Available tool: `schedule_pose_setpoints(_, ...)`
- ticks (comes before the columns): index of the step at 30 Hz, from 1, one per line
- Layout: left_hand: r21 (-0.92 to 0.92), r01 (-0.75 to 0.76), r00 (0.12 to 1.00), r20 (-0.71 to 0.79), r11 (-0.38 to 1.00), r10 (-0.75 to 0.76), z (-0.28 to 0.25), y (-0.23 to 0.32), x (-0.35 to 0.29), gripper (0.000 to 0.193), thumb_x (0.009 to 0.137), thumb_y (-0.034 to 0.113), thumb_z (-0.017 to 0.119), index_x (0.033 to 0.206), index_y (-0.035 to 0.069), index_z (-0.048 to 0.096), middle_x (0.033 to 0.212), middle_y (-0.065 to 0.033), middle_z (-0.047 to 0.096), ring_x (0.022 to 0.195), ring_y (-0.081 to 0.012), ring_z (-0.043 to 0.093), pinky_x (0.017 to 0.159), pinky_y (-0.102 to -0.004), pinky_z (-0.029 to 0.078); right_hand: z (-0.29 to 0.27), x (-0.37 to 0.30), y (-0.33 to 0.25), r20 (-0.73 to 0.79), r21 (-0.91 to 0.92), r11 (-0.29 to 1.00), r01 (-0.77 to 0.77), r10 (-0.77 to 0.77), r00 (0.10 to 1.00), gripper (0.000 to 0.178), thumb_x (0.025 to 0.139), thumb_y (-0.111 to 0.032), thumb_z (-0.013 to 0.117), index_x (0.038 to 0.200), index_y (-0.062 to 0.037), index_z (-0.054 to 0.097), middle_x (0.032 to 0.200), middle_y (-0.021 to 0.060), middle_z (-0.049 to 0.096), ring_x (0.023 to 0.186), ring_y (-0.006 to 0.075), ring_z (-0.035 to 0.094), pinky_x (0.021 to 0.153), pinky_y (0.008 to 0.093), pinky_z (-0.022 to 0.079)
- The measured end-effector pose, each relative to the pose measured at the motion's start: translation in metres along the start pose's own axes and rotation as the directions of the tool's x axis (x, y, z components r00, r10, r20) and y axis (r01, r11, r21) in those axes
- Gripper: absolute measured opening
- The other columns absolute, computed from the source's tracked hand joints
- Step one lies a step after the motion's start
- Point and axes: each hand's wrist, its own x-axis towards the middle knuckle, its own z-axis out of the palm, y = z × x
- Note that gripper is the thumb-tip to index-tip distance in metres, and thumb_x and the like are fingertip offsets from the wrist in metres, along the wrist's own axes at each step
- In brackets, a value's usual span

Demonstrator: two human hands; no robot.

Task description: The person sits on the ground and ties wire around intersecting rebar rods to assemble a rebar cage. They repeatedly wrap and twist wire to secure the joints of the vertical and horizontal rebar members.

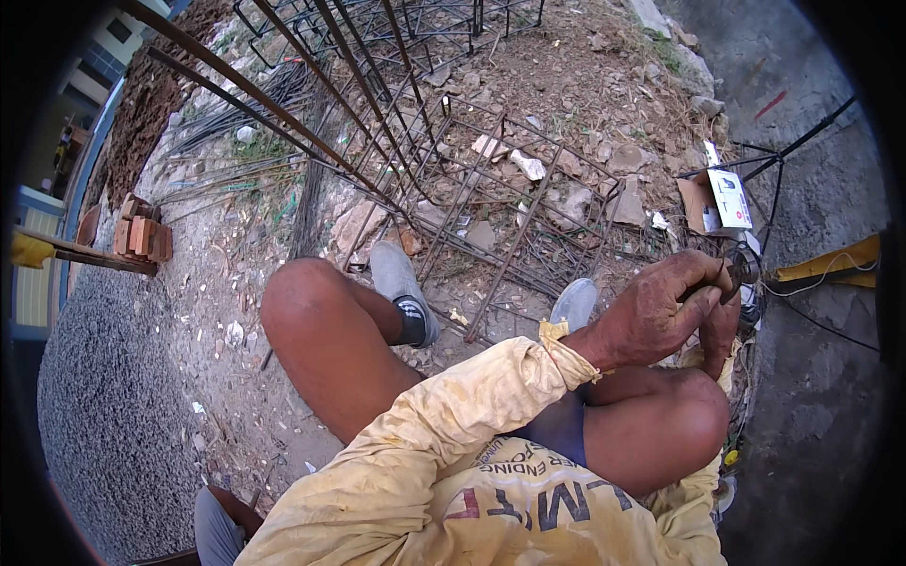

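My left hand [651,311] reaches across my body to the right, over my right knee, its fingers curled closed. Beside it, partly hidden behind it, is my right hand [721,332], with its fingers bent upward. A small, dark, shiny metal piece [745,265] shows at the fingertips, where both hands meet. Its kind is not clear, and which hand grips it is hard to make out. Ahead of my feet lies a rusty steel rebar cage [538,203], apart from both hands.
Long upright rebars [311,90] lean across the upper left. An open cardboard box [728,200] stands at the right, near a dark bar frame [780,158]. Red bricks [143,231] and a gravel heap [104,396] are at left. Another person's leg [219,528] shows lower left.
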Motion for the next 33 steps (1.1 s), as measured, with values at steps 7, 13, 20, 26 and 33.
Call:
schedule_pose_setpoints(7, -0.095, 0.149, 0.979, 0.151, 0.984, -0.134, 0.011, 0.012, -0.007, 0.018, 0.087, 0.013, 0.061, 0.101, 0.002, 0.062, 0.095, -0.0129, 0.066, 0.092, -0.0286, 0.065, 0.082, -0.0376, 0.05, -0.01, -0.038, -0.03, 0.065, 0.067, 0.997, -0.038, 0.033, 0.997, 0.023, 0.095, -0.026, 0.06, 0.104, -0.0049, 0.057, 0.094, 0.0023, 0.061, 0.088, 0.0116, 0.059, 0.076, 0.0297, 0.048)
schedule_pose_setpoints(13, -0.028, 0.009, 0.976, 0.22, 1.0, -0.003, 0.025, 0.024, -0.021, 0.036, 0.079, 0.027, 0.07, 0.106, 0.004, 0.063, 0.091, -0.0117, 0.066, 0.09, -0.0319, 0.064, 0.081, -0.0406, 0.05, -0.01, -0.063, -0.047, -0.212, 0.687, 0.706, -0.172, 0.421, 0.882, 0.027, 0.097, -0.034, 0.047, 0.109, -0.0098, 0.051, 0.09, 0.0005, 0.054, 0.077, 0.012, 0.055, 0.068, 0.0277, 0.048)
schedule_pose_setpoints(20, 0.063, -0.169, 0.952, 0.27, 0.984, 0.146, 0.027, 0.024, -0.037, 0.037, 0.077, 0.025, 0.075, 0.107, 0.007, 0.065, 0.089, -0.0075, 0.066, 0.082, -0.0313, 0.062, 0.078, -0.0397, 0.05, -0.031, -0.072, -0.053, -0.203, 0.103, 0.976, -0.192, 0.209, 0.957, 0.024, 0.087, -0.027, 0.068, 0.096, -0.0083, 0.054, 0.078, -0.0045, 0.047, 0.068, 0.0056, 0.044, 0.058, 0.0216, 0.038)
schedule_pose_setpoints(26, 0.01, -0.235, 0.968, 0.093, 0.972, 0.233, 0.011, 0.031, -0.022, 0.028, 0.081, 0.017, 0.073, 0.106, 0.007, 0.067, 0.091, -0.0055, 0.067, 0.082, -0.0258, 0.063, 0.074, -0.0354, 0.051, -0.039, -0.051, -0.077, 0.062, -0.209, 0.967, -0.147, 0.163, 0.985, 0.038, 0.085, -0.041, 0.072, 0.089, -0.0073, 0.056, 0.072, -0.0056, 0.047, 0.065, 0.0055, 0.042, 0.055, 0.0234, 0.035)
schedule_pose_setpoints(33, -0.487, 0.237, 0.848, -0.319, 0.841, -0.423, -0.03, -0.014, -0.014, 0.027, 0.096, 0.021, 0.06, 0.115, 0.002, 0.062, 0.096, -0.0072, 0.069, 0.086, -0.01, 0.064, 0.075, -0.0245, 0.053, -0.031, -0.034, -0.082, 0.127, -0.42, 0.906, -0.05, 0.114, 0.985, 0.023, 0.09, -0.027, 0.066, 0.09, -0.0046, 0.059, 0.07, -0.004, 0.052, 0.063, 0.0066, 0.046, 0.055, 0.0233, 0.036)
